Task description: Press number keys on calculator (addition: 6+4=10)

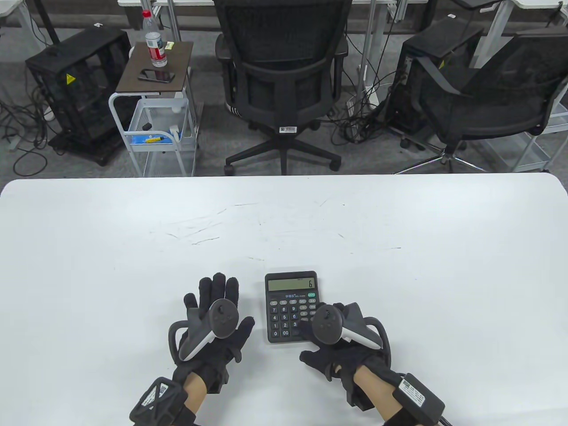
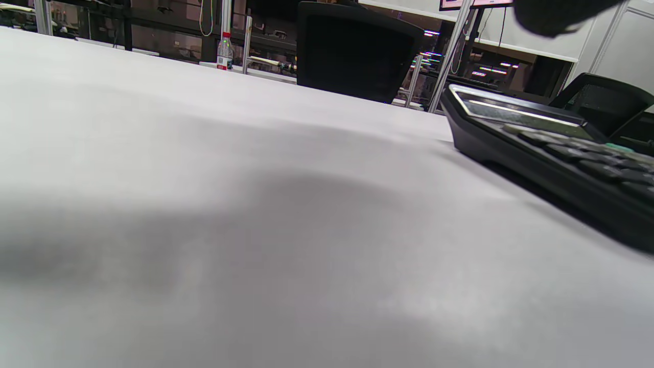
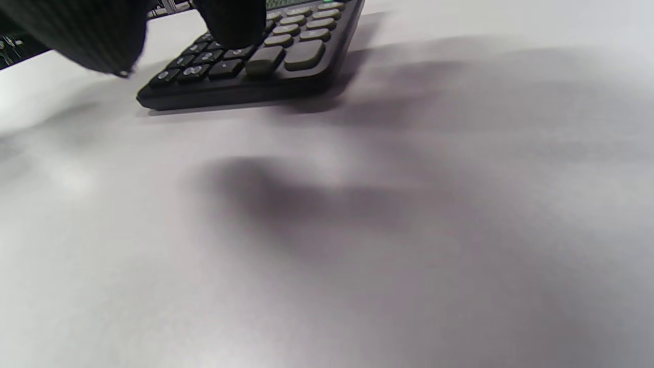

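A black calculator (image 1: 286, 301) lies on the white table (image 1: 399, 248), its display showing 6. It also shows in the left wrist view (image 2: 552, 158) and the right wrist view (image 3: 265, 61). My right hand (image 1: 337, 337) hovers over the calculator's lower right keys; in the right wrist view a gloved fingertip (image 3: 230, 25) hangs just above the keypad, and I cannot tell whether it touches a key. My left hand (image 1: 215, 315) rests flat on the table left of the calculator, fingers spread, holding nothing.
Beyond the table's far edge stand two black office chairs (image 1: 284, 75), a small cart with a water bottle (image 1: 155, 44) and a phone, and computer cases on the floor. The table has faint scratch marks.
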